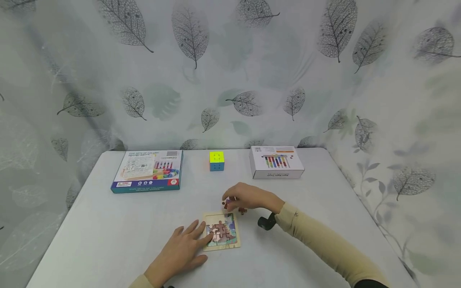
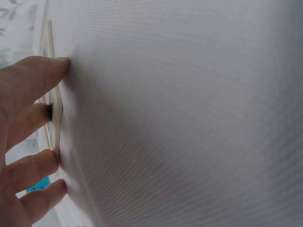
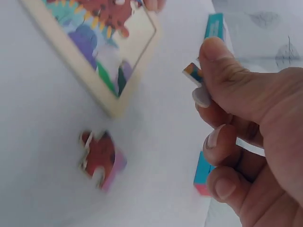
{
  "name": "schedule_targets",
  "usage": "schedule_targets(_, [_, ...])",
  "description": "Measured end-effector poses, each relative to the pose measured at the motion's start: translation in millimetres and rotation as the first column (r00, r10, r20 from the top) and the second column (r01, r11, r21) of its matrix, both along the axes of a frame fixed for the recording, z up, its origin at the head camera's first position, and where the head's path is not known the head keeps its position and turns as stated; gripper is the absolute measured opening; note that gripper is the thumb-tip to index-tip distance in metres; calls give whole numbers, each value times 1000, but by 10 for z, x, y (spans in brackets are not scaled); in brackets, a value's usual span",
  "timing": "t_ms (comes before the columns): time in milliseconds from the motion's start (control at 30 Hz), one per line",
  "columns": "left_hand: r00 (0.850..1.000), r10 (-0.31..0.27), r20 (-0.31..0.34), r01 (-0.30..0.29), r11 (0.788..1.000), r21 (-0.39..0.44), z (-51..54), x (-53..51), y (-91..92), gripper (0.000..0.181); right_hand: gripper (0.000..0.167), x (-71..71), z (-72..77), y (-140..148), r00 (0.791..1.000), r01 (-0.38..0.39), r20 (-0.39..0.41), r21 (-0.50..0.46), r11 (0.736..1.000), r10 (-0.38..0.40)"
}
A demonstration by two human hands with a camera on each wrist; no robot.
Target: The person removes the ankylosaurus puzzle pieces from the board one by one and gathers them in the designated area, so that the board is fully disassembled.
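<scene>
Nearest, a person's left hand [image 1: 181, 248], fingers spread and gripping nothing, rests at the left edge of a partly filled wooden jigsaw tray [image 1: 221, 248] on a white table [image 1: 288, 256]. Just beyond, the right hand [image 1: 248, 196] pinches a jigsaw piece [image 3: 192, 73] between thumb and finger; a loose piece [image 3: 100, 158] lies near the tray's far right corner. Behind stand a teal-edged box [image 1: 144, 183], a yellow-topped cube [image 1: 217, 161] and a white box [image 1: 276, 162].

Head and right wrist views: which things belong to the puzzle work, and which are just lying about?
Belong to the job:
wooden puzzle board
puzzle piece pinched in the right fingers
loose piece

Just lying about:
yellow-topped cube
flat bead box
white box
</scene>
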State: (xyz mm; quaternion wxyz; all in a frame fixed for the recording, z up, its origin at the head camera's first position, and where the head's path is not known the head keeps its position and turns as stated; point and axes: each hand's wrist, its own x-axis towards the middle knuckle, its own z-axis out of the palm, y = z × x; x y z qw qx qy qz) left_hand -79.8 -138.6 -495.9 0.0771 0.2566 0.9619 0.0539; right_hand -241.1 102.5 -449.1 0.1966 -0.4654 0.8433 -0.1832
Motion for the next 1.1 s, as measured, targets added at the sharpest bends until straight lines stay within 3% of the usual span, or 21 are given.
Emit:
schedule_targets(133, [1000, 6, 26, -6, 1000, 13, 5, -2, -4, 59, 32, -51, 0, 248, 992, 123, -9, 27, 992, -123])
schedule_targets(233, [999, 5, 34, -6, 1000, 23, 5, -1, -6, 59, 23, -86, -43, 427, 986, 165, -40, 29, 986, -164])
schedule_targets(433, [999, 1, 37, -3, 999, 38, 0, -3, -6, 59, 9, -128, -164, 720, 984, 174, -38, 5, 985, -173])
schedule_targets(633, [999, 6, 39, -7, 999, 36, -3, -3, 0, 59, 8, -127, -265, 895, 983, 185, 9, 0, 983, -185])
schedule_targets(1100, [998, 17, 60, -18, 1000, 24, 4, -5, 1, 60, 8, -112, -360, 988, 986, 165, -16, -16, 986, -165])
